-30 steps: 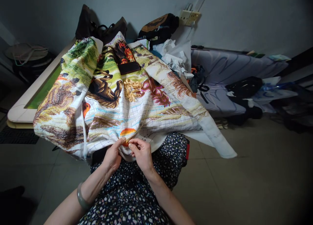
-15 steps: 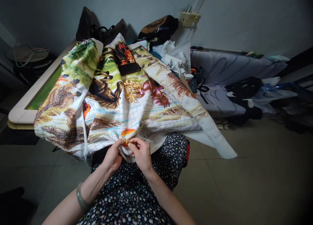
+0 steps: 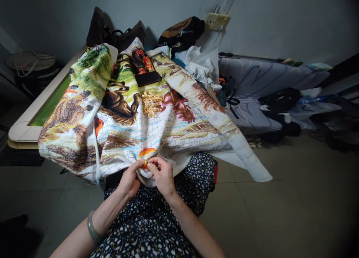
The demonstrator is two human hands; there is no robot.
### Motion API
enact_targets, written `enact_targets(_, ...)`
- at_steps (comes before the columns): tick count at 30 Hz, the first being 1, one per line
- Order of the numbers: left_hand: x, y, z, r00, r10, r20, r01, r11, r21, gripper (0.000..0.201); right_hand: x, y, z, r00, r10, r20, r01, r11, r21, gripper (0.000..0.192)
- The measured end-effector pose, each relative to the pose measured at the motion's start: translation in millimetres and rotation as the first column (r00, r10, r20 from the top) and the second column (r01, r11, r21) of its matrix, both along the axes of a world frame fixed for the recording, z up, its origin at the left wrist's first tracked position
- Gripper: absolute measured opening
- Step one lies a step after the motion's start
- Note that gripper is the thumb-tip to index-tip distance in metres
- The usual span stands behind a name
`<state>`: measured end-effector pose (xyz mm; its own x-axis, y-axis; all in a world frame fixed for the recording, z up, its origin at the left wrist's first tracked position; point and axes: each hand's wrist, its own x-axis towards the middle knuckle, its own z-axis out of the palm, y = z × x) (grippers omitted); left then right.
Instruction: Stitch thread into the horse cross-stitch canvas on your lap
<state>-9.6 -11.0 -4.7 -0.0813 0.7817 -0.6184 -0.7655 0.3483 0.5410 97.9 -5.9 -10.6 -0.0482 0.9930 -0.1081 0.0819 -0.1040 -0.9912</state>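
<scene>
Seemingly a home: patterned sofa [image 3: 255, 71], bag [image 3: 182, 30], tiled floor [image 3: 280, 209].

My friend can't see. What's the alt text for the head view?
A person's left hand holds a big stitched cloth at an orange patch, with the right hand close beside it. The cloth drapes over a pale-edged table, with a dark flat object on top.

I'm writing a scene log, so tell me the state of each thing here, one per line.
Cloth: partly stitched, rumpled
Left hand: gripping the cloth
Right hand: pinched shut at the cloth; contents too small to tell
Table: partly covered
Black slab: flat on the cloth
Bangle: worn on left forearm
White wrapping: crumpled
</scene>
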Motion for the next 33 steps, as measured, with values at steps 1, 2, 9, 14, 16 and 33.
enact_targets(1, 0, 0, 0.1, 1.0, 0.001, 0.0, -0.001, 1.0, 0.002, 0.02, 0, 0, -0.4, 1.0, -0.001, 0.011, 0.001, 1.0, 0.011, 0.015)
enact_targets(2, 0, 0, 0.2, 1.0, 0.002, 0.003, -0.002, 1.0, 0.006, 0.021, 1, -1, -0.7, 1.0, -0.003, 0.021, 0.003, 1.0, 0.022, 0.015)
enact_targets(9, 1, 0, 2.9, 1.0, 0.01, 0.002, -0.01, 1.0, -0.001, 0.022, 1, -7, -0.9, 1.0, -0.028, 0.004, 0.028, 1.0, 0.013, 0.019)
enact_targets(14, 2, -1, 3.1, 1.0, 0.017, 0.01, -0.017, 1.0, 0.005, 0.023, -1, -9, -2.6, 0.997, -0.06, -0.052, 0.06, 0.998, -0.012, 0.02)
enact_targets(16, 2, -1, 2.4, 1.0, 0.012, 0.005, -0.012, 1.0, 0.007, 0.022, -2, -9, -3.7, 0.995, -0.07, -0.066, 0.069, 0.997, -0.019, 0.02)
enact_targets(33, 1, -1, 0.5, 1.0, 0.006, 0.001, -0.006, 1.0, 0.007, 0.019, -10, -14, -5.4, 0.99, -0.121, -0.074, 0.119, 0.992, -0.029, 0.018)
